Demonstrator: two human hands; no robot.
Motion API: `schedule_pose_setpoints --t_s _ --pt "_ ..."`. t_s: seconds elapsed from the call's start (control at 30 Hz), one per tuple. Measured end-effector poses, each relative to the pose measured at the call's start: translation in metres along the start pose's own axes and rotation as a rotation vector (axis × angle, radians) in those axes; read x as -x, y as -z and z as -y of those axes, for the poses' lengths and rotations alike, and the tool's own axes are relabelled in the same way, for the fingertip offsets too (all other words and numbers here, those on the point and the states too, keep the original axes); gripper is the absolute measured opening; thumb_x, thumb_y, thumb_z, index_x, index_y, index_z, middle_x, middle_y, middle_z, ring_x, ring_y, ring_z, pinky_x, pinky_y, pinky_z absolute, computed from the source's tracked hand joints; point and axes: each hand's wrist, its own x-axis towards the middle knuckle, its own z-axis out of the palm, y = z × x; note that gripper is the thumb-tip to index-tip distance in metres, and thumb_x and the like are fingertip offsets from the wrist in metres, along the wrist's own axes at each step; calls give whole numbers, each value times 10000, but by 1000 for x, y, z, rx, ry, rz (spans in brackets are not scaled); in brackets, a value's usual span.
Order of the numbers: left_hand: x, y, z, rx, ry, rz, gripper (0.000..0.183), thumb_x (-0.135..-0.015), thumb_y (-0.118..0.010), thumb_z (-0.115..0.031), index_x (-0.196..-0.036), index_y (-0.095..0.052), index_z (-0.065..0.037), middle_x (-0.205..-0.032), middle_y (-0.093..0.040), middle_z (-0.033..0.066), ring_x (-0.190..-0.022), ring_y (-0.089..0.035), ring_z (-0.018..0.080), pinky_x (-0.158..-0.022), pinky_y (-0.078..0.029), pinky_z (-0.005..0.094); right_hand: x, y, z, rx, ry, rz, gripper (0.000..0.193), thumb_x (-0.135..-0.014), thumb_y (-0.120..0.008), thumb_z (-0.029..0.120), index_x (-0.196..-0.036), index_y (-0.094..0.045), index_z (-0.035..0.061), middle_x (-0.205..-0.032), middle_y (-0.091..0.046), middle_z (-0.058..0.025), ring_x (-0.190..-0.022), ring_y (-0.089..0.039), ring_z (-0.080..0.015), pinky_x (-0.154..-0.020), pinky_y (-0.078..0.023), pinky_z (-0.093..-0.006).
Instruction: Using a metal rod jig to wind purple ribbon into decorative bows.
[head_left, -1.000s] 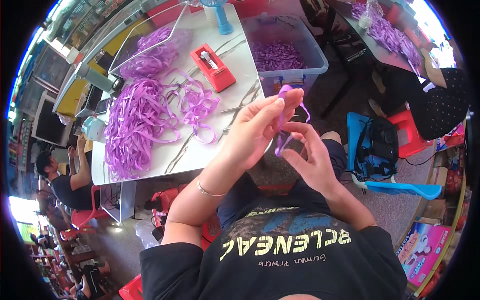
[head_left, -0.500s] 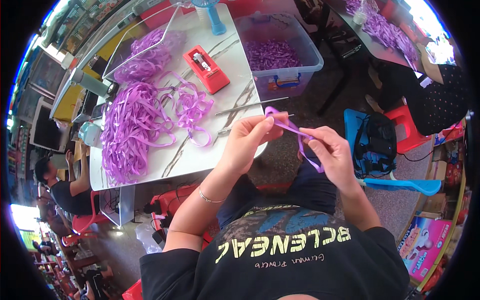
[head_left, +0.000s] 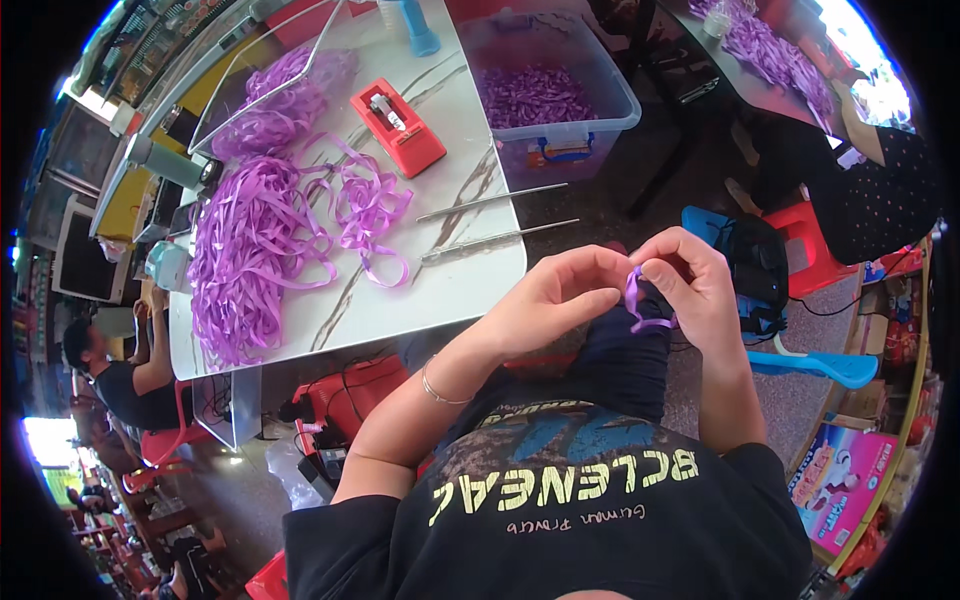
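Over my lap, past the table's right corner, both hands work on a short purple ribbon [head_left: 651, 323]. My right hand [head_left: 697, 290] pinches it between thumb and fingertips. Close against it, my left hand [head_left: 563, 297] has its fingers curled at the same ribbon; the exact grip is partly hidden. One ribbon end dangles below the fingertips in a small curl. On the marble-patterned table [head_left: 375, 315] lies a big heap of purple ribbons [head_left: 245, 255], with a looser tangle [head_left: 370, 210] beside it.
Two thin metal rods [head_left: 500, 240] jut over the table's right edge. A red tape dispenser [head_left: 398, 130] stands behind them. Beyond the table, a clear plastic bin [head_left: 560, 135] holds purple pieces. A blue chair [head_left: 815, 367] and another person [head_left: 860, 190] are to the right.
Both hands have shifted right and come together at the fingertips. The ribbon, stretched between them before, now hangs in a short curl. The view has shifted slightly.
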Motion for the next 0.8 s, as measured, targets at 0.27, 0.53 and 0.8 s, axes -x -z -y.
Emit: schedule_pose_setpoints --t_s 0.27,0.53,0.8 --pt "2 0 4 50 -25 -51 281 -893 -532 -92 -1146 -486 23 -954 -604 80 -846 -588 114 -795 -470 266 -8 4 3 93 44 -28 59 -814 -620 8 -869 -602 -6 -805 -601 -25 -712 -561 -54 -603 -438 -176" --pt "7 0 -10 -54 72 -203 264 -929 -491 -174 -1108 -526 16 -902 -603 74 -747 -607 125 -752 -504 292 -16 10 -5 104 113 18 109 -757 -641 -61 -839 -612 4 -869 -602 -46 -779 -570 -75 -655 -446 -186" --pt "-6 7 3 411 119 -96 239 -932 -495 -228 -1041 -550 -21 -898 -596 40 -823 -591 119 -801 -494 304 -31 8 -20 -163 165 137 104 -792 -616 -58 -868 -589 9 -950 -575 -59 -846 -583 -120 -728 -468 -233"
